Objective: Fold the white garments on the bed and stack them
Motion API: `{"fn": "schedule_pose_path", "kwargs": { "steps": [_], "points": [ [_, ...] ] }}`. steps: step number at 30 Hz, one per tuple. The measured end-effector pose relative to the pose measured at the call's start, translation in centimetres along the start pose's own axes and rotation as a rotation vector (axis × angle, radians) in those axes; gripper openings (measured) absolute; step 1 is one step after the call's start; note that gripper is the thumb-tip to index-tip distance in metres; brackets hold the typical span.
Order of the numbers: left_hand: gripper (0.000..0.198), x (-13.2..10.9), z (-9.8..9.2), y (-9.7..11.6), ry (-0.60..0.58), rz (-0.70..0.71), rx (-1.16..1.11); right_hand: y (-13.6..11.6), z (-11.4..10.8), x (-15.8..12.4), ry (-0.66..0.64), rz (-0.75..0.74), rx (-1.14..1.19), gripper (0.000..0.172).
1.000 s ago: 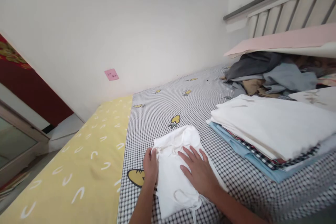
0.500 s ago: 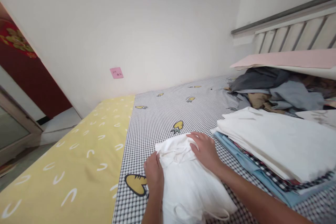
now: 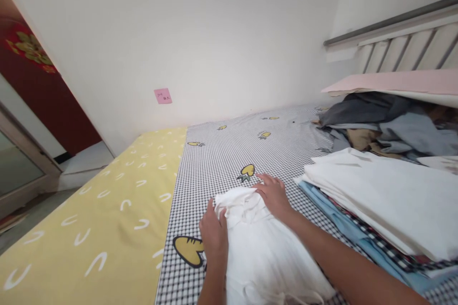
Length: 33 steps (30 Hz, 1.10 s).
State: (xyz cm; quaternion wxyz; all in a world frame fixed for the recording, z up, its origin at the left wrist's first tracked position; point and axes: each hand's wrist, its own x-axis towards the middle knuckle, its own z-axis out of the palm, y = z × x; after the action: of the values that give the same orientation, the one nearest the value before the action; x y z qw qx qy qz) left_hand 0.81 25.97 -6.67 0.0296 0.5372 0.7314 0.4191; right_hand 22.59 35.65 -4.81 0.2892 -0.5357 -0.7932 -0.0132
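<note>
A white garment (image 3: 265, 248) with thin straps near its lower end lies on the checkered cloth (image 3: 189, 186). At its upper left corner is my left hand (image 3: 214, 231), thumb and fingers apart, touching the edge. My right hand (image 3: 275, 198) rests at the upper right edge, its fingers spread and partly over the checkered cloth. Neither hand is closed on the fabric. The garment's top edge is gathered and wrinkled between the two hands.
Folded clothes with a white piece on top (image 3: 379, 195) are stacked at the right. Behind them lies a heap of grey and brown clothes (image 3: 368, 114) under a pink sheet (image 3: 393, 81). Yellow patterned cloth (image 3: 118, 209) covers the left. A white wall (image 3: 229, 43) stands behind.
My right hand has lifted its fingers off the garment's top edge and spread them. My left thumb and fingers have opened apart. The view has shifted slightly left.
</note>
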Motion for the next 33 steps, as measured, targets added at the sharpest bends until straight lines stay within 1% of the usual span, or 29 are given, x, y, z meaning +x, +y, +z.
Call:
{"fn": "schedule_pose_path", "kwargs": {
  "steps": [2, 4, 6, 8, 11, 13, 15, 17, 19, 22, 23, 25, 26, 28, 30, 31, 33],
  "points": [
    [0.048, -0.1, 0.1, 0.1, 0.015, 0.037, 0.01, 0.6, -0.6, 0.0, 0.048, -0.102, 0.005, 0.03],
    [0.036, -0.2, 0.1, 0.1, 0.002, 0.06, 0.032, 1.1, -1.4, -0.1, 0.082, -0.194, 0.016, 0.03],
    [0.024, -0.3, 0.1, 0.0, -0.01, 0.071, 0.047, 1.4, -2.4, -0.4, 0.096, -0.242, 0.041, 0.031],
    [0.022, -0.3, 0.1, -0.1, -0.001, 0.076, 0.041, 1.5, -3.4, -0.7, 0.054, -0.25, 0.074, 0.034],
    [0.021, -0.2, 0.2, -0.3, 0.042, 0.071, 0.017, 1.1, -4.1, -0.7, -0.086, -0.174, 0.113, 0.049],
    [0.023, -0.1, 0.3, -0.3, 0.074, 0.067, 0.006, 0.7, -4.0, -0.4, -0.142, -0.086, 0.115, 0.056],
    [0.024, -0.1, 0.4, -0.3, 0.096, 0.061, 0.005, 0.3, -3.6, 0.1, -0.17, 0.031, 0.077, 0.056],
    [0.027, -0.1, 0.4, -0.2, 0.097, 0.047, 0.005, 0.1, -2.9, 0.8, -0.197, 0.148, 0.027, 0.052],
    [0.035, -0.2, 0.4, -0.2, 0.107, 0.032, -0.012, 0.0, -2.3, 1.5, -0.209, 0.235, 0.001, 0.046],
    [0.048, -0.2, 0.3, -0.3, 0.145, 0.044, -0.07, 0.1, -1.5, 2.3, -0.2, 0.316, -0.006, 0.035],
    [0.049, -0.2, 0.3, -0.4, 0.146, 0.054, -0.082, 0.1, -1.2, 2.5, -0.193, 0.345, -0.013, 0.031],
    [0.047, -0.1, 0.1, -0.4, 0.113, 0.067, -0.074, 0.3, -1.0, 2.7, -0.161, 0.398, -0.033, 0.025],
    [0.045, -0.1, 0.0, -0.4, 0.086, 0.067, -0.056, 0.3, -1.1, 2.7, -0.14, 0.42, -0.045, 0.027],
    [0.046, 0.0, -0.1, -0.2, 0.035, 0.052, -0.015, 0.3, -1.7, 2.4, -0.081, 0.451, -0.065, 0.037],
    [0.048, 0.0, -0.3, 0.2, -0.001, 0.03, 0.008, -0.1, -2.7, 1.5, -0.001, 0.429, -0.084, 0.044],
    [0.049, 0.0, -0.4, 0.3, -0.015, 0.02, 0.015, -0.4, -3.2, 0.9, 0.04, 0.39, -0.098, 0.046],
    [0.051, 0.0, -0.4, 0.5, -0.041, 0.007, 0.027, -1.0, -4.0, -0.9, 0.093, 0.255, -0.129, 0.048]
  ]
}}
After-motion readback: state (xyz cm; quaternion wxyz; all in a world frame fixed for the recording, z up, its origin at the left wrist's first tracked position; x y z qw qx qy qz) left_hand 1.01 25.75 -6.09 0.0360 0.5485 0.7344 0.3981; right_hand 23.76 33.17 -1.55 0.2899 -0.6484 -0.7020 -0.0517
